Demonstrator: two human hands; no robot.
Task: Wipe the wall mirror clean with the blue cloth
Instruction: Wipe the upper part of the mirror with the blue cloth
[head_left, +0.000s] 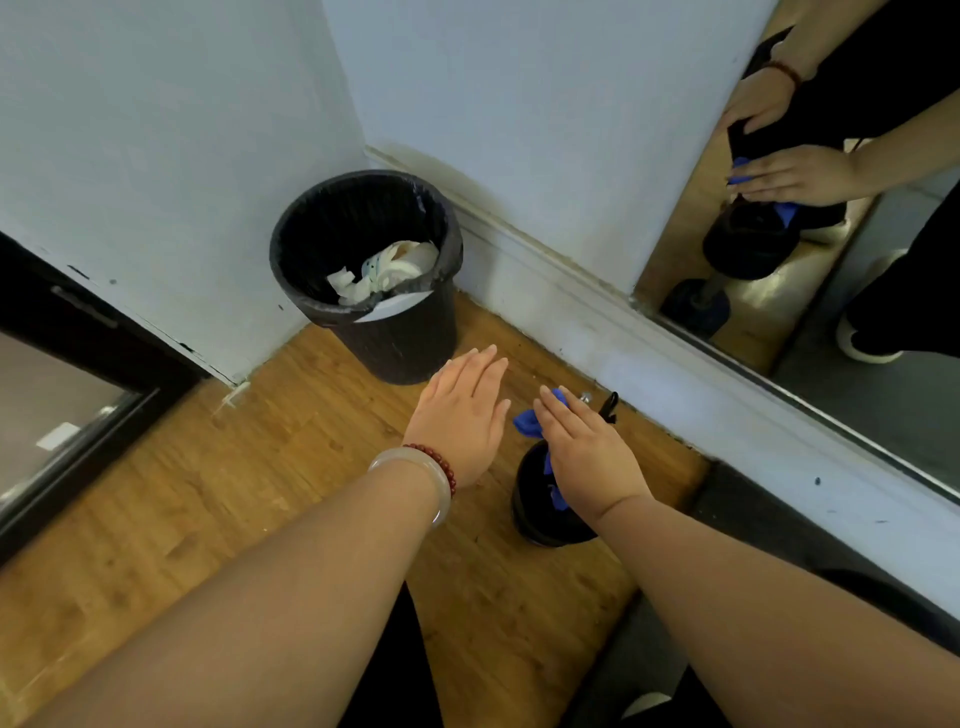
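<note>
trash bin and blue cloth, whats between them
The left hand, fingers straight, is between trash bin and blue cloth, over wood floor, in the head view.

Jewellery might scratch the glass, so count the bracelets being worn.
2, both on the wrist behind the left hand: a pale bangle and, nearer the hand, a red bead bracelet. The right wrist shows none.

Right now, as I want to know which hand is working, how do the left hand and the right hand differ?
The left hand wears a pale bangle and red beads at the wrist; the right hand has a bare wrist. The left hand hovers over bare wooden floor, touching nothing; the right hand lies on the blue cloth atop a small black pot. Both are flat, palm down, fingers straight.
</note>
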